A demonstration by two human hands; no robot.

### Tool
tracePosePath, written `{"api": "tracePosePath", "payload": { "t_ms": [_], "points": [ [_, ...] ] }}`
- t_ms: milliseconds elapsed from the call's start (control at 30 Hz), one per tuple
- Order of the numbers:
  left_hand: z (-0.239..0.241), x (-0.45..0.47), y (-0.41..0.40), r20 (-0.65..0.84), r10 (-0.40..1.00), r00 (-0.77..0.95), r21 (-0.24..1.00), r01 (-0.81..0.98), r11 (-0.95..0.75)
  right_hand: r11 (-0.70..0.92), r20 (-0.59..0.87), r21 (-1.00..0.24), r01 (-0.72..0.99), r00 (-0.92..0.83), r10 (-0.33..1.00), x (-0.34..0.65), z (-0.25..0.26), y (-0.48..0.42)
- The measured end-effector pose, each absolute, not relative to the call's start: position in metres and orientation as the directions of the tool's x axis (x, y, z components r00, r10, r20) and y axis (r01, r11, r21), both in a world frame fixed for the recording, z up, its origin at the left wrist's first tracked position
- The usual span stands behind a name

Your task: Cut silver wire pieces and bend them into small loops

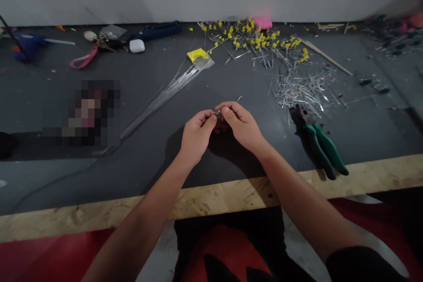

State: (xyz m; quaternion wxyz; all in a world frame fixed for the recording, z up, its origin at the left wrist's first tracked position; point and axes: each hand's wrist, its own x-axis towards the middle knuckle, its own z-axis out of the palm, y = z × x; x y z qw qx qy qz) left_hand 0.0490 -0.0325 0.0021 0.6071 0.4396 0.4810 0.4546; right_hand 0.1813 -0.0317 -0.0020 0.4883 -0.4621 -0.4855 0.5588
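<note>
My left hand (197,134) and my right hand (242,125) meet above the grey tabletop, near its front edge. Both pinch a small silvery wire piece (218,113) between thumbs and fingertips. A thin twisted wire end (239,98) sticks out beyond my right fingers; whether it belongs to the same piece I cannot tell. Much of the held piece is hidden by the fingers. To the right lie green-handled pliers (319,141), jaws toward a heap of short cut wires (304,90). On the left, a bundle of long straight wires (161,99) runs diagonally to a yellow-labelled end (198,55).
Wire stems with yellow tips (251,37) pile up along the wall beside a pink lump (262,23). A wooden stick (327,57) lies to their right. At back left are a white earbud case (136,46), a pink strap (84,58) and a dark blue pouch (153,31). A raw wooden edge (211,200) borders the table.
</note>
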Motion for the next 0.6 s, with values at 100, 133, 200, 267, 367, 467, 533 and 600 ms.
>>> {"api": "tracePosePath", "payload": {
  "t_ms": [100,133,200,267,367,467,533,600],
  "points": [
    [0.0049,0.0458,-0.0321,-0.107,0.991,0.076,0.994,0.039,0.104,-0.036,-0.033,-0.994,-0.104,-0.033,0.999,0.1808,-0.0047,-0.0307],
    [0.0052,0.0448,-0.0319,-0.085,0.994,0.068,0.993,0.093,0.078,-0.036,-0.034,-0.994,-0.099,-0.022,0.999,0.1810,-0.0056,-0.0302],
    [0.0050,0.0432,-0.0318,-0.045,0.997,0.061,0.983,0.178,0.034,-0.046,-0.043,-0.994,-0.102,-0.026,0.999,0.1817,-0.0069,-0.0290],
    [0.0041,0.0423,-0.0319,-0.019,0.998,0.061,0.973,0.229,0.005,-0.060,-0.053,-0.991,-0.124,-0.053,0.997,0.1823,-0.0073,-0.0280],
    [0.0037,0.0423,-0.0328,0.001,0.997,0.073,0.962,0.272,-0.021,-0.080,-0.066,-0.984,-0.158,-0.090,0.994,0.1829,-0.0070,-0.0274],
    [0.0060,0.0424,-0.0327,0.005,0.995,0.100,0.959,0.281,-0.033,-0.072,-0.055,-0.985,-0.159,-0.109,0.993,0.1829,-0.0077,-0.0278],
    [0.0080,0.0415,-0.0303,-0.013,0.992,0.123,0.964,0.264,-0.020,-0.043,-0.028,-0.990,-0.136,-0.109,0.994,0.1832,-0.0088,-0.0271],
    [0.0093,0.0398,-0.0249,-0.033,0.990,0.138,0.971,0.239,0.000,-0.031,-0.018,-0.988,-0.154,-0.086,0.996,0.1857,-0.0091,-0.0242]
  ]
}}
